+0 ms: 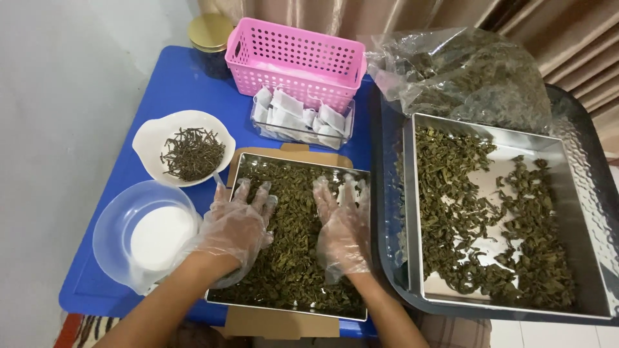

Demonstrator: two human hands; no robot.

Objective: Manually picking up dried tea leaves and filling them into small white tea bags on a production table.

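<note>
While both gloved hands lie flat on dried green leaves, the work sits on a small blue table against a pale wall.

Left hand (235,222) and right hand (342,222), each in a loose clear plastic glove, rest palm down with fingers spread on the leaves (293,258), gripping nothing; the leaves fill a shallow metal tray (290,312) set on brown cardboard (284,322) at the near edge of the blue table (187,87). To the left: white bowl of dark twigs (184,145), clear plastic tub (145,235). Behind: clear box of white sachets (303,119), pink basket (296,61), gold-lidded jar (209,35). To the right: larger steel tray (580,193), partly covered with leaves, standing in a dark hammered tray (583,122); crumpled clear bag of leaves (464,74). Beige curtain (387,13) behind. Patterned fabric, perhaps a rug (80,328), at lower left.
</note>
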